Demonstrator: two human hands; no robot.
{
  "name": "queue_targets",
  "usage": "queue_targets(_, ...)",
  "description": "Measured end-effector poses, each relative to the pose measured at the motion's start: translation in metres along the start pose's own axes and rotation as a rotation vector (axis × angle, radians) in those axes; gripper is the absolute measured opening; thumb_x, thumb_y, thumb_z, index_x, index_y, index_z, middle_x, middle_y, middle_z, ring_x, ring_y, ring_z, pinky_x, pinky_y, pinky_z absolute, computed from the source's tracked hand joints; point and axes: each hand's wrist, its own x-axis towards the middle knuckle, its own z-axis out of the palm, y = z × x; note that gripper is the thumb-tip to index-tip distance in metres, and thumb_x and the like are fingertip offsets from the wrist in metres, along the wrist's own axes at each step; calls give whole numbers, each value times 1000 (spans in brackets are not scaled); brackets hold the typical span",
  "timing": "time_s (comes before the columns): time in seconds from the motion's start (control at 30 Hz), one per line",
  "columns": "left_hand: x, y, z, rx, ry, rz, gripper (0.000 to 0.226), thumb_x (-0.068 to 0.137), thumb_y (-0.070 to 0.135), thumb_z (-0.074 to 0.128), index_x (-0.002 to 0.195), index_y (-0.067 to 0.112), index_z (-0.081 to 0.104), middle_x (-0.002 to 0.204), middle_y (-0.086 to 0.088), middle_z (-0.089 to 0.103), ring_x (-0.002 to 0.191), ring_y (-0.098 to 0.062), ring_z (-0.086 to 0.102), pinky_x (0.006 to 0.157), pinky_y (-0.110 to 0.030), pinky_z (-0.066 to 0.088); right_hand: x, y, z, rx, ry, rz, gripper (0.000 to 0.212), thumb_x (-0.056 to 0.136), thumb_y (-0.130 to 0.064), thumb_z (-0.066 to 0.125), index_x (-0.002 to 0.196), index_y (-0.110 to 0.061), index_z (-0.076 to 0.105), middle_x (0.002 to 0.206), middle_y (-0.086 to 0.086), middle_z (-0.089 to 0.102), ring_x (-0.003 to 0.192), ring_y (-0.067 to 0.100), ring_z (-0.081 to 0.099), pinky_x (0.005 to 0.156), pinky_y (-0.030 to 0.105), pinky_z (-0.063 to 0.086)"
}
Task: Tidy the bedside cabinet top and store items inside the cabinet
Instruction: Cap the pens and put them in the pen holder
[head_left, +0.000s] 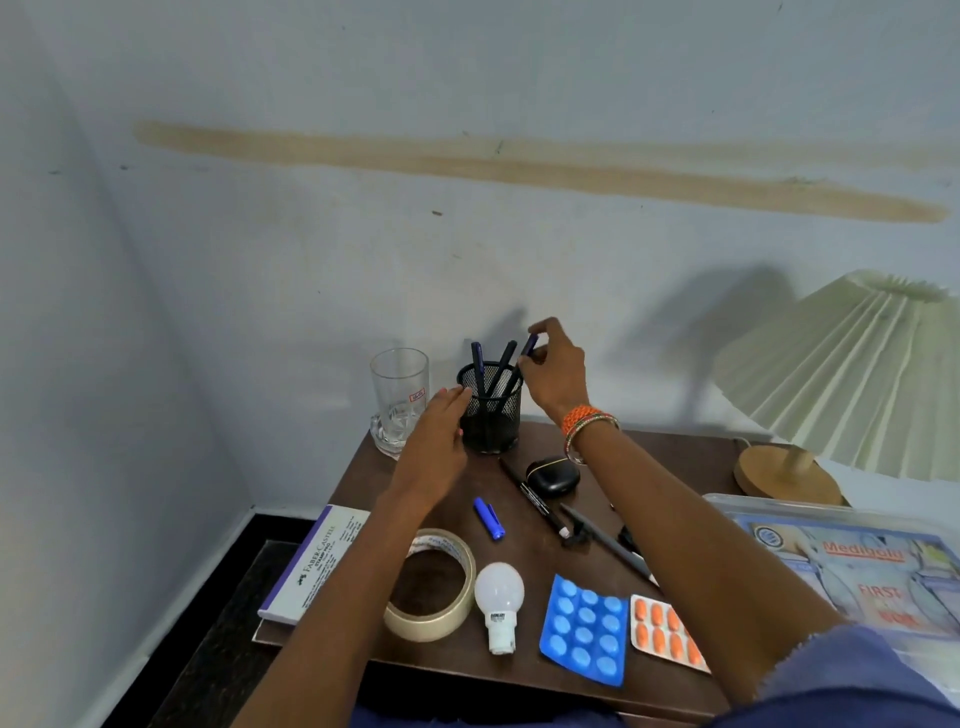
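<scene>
"FIRST" (perhaps "Medihold") first-aid box (878, 571); "FABER-CASTELL" pad (317, 564)

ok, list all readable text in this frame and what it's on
"FABER-CASTELL": white box; its smaller print is too small to read.
"Medihold" and "FIRST": first-aid box lid; the words beneath are blurred.
Bulb: base print, unreadable.
Glass: red sticker, unreadable.
Black marker: print, unreadable.

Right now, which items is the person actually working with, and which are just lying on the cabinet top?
In hand:
right hand holding a pen
left hand steadying the mesh pen holder

Lying about:
tape roll
bulb
blue pill strip
glass
</scene>
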Motion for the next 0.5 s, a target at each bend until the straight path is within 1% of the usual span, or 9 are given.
queue_targets(0.07, 1, -4, 2, 21, -14, 4, 60, 91, -6, 44, 144, 17, 31, 153, -3, 28, 144, -17, 19, 112, -22, 15, 3, 8, 3, -32, -40, 26, 21, 82, -2, 61, 100, -14, 59, 66, 3, 60, 59, 15, 55, 61, 27, 46)
queue_targets(0.1, 2, -5, 2, 24, -8, 5, 60, 91, -6, 44, 145, 18, 30, 154, -3, 28, 144, -17, 19, 112, -22, 15, 4, 10, 3, -40, -51, 34, 21, 83, -4, 60, 101, -14, 62, 72, 5, 63, 63, 16, 56, 63, 28, 47)
queue_targets(0.17, 2, -6, 2, 33, -8, 7, 61, 91, -6, 43, 145, 18, 30, 154, -3, 27, 144, -17, 18, 113, -24, 15, 4, 11, 0, -66, -73, 51, 26, 87, -9, 58, 111, -16, 63, 92, 10, 67, 78, 18, 60, 69, 26, 47)
queue_targets(0.2, 1, -5, 2, 39, -10, 8, 61, 90, -6, 44, 145, 18, 30, 154, -4, 27, 144, -17, 18, 114, -25, 15, 4, 11, -1, -78, -84, 56, 31, 88, -13, 57, 119, -16, 61, 103, 11, 66, 88, 20, 60, 74, 26, 47)
queue_targets(0.27, 0, -3, 1, 44, -1, 19, 61, 90, -7, 44, 144, 16, 31, 153, -6, 29, 144, -18, 20, 114, -26, 17, -1, 8, -2, -93, -59, 53, 45, 89, -19, 57, 133, -17, 49, 117, 14, 61, 105, 25, 57, 86, 33, 49)
queue_targets(0.3, -1, -1, 1, 46, 14, 27, 60, 89, -7, 44, 144, 15, 32, 152, -6, 31, 143, -19, 21, 114, -26, 17, -6, 5, -3, -99, -25, 56, 50, 88, -20, 58, 135, -16, 43, 119, 14, 58, 109, 27, 55, 90, 39, 48)
queue_targets(0.37, -3, 4, 0, 23, 58, 36, 58, 88, -6, 44, 142, 14, 36, 149, -7, 35, 141, -19, 26, 112, -22, 19, -20, -2, -8, -101, 51, 57, 48, 86, -20, 57, 130, -12, 41, 117, 12, 57, 110, 28, 53, 89, 44, 48)
queue_targets(0.43, -7, 8, -2, -26, 94, 31, 56, 88, -6, 44, 140, 14, 40, 146, -6, 39, 137, -18, 32, 108, -18, 20, -40, -6, -15, -150, 88, 34, 36, 87, -21, 55, 120, -11, 47, 110, 10, 58, 105, 26, 52, 86, 42, 46)
queue_targets(0.5, -16, 12, -4, -74, 125, 26, 54, 86, -7, 45, 136, 12, 44, 141, -6, 45, 132, -18, 39, 105, -15, 23, -63, -3, -23, -315, 75, 33, 23, 88, -27, 53, 107, -14, 54, 104, 6, 59, 101, 25, 52, 85, 40, 41)
